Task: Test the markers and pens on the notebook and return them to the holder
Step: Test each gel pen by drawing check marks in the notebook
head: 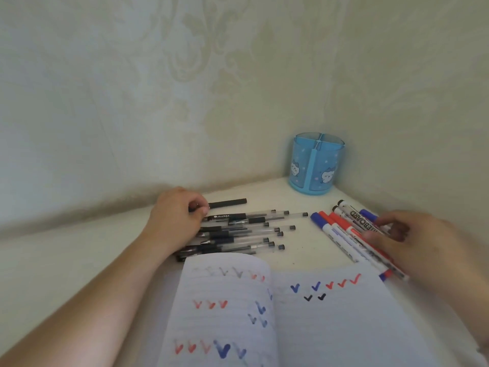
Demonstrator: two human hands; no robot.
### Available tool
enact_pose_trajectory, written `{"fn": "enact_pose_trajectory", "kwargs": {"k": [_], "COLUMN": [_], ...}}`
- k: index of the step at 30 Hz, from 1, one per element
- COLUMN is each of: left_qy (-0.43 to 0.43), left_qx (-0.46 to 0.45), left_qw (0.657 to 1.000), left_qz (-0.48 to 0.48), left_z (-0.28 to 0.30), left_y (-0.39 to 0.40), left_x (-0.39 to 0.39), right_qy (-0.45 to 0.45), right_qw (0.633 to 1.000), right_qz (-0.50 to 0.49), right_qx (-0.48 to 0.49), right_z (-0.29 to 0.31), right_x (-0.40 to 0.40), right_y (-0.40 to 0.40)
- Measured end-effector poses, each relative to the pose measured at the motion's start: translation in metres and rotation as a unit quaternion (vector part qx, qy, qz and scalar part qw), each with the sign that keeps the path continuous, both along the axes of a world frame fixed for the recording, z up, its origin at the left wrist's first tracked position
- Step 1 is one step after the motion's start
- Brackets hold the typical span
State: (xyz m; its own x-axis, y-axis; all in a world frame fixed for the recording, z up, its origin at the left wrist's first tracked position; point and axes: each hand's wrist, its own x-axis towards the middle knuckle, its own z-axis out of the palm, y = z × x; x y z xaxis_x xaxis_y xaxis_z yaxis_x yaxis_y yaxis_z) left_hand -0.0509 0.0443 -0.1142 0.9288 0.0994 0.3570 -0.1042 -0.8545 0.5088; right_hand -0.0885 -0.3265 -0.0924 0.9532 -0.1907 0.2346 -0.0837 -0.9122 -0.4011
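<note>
Between holder (317,162) and notebook (317,313), left hand (176,215) pinches a black pen (227,203), right hand (412,239) grips markers (344,234).

Setting: a home, likely a study corner in a domestic room. Evidence: cream wallpaper (185,62) with an embossed damask pattern on both walls meeting at the corner; a pale worktop (66,260) pushed into that corner; a blue translucent pen holder (316,162) printed with cartoon cat faces; a lined notebook (317,327) lying open, covered in red, blue and black ticks; loose pens (251,229) and whiteboard markers (344,229) spread about.
</note>
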Motion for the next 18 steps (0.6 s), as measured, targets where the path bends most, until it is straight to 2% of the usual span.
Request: {"fn": "enact_pose_trajectory", "kwargs": {"k": [3,7,13,18], "left_qy": [-0.007,0.031,0.061,-0.018], "left_qx": [0.013,0.037,-0.01,-0.044], "left_qw": [1.0,0.997,0.995,0.996], "left_qz": [0.026,0.068,0.073,0.074], "left_z": [-0.002,-0.002,0.001,0.013], "left_y": [0.004,0.011,0.015,0.009], "left_x": [0.003,0.004,0.004,-0.003], "right_qy": [-0.003,-0.021,-0.061,-0.089], "right_qw": [1.0,0.999,0.994,0.988], "right_qz": [0.009,0.011,0.029,0.065], "right_qx": [0.011,0.042,0.082,0.111], "right_z": [0.001,0.004,0.011,0.015], "right_x": [-0.002,-0.005,-0.013,-0.022], "right_y": [0.003,0.008,0.02,0.028]}}
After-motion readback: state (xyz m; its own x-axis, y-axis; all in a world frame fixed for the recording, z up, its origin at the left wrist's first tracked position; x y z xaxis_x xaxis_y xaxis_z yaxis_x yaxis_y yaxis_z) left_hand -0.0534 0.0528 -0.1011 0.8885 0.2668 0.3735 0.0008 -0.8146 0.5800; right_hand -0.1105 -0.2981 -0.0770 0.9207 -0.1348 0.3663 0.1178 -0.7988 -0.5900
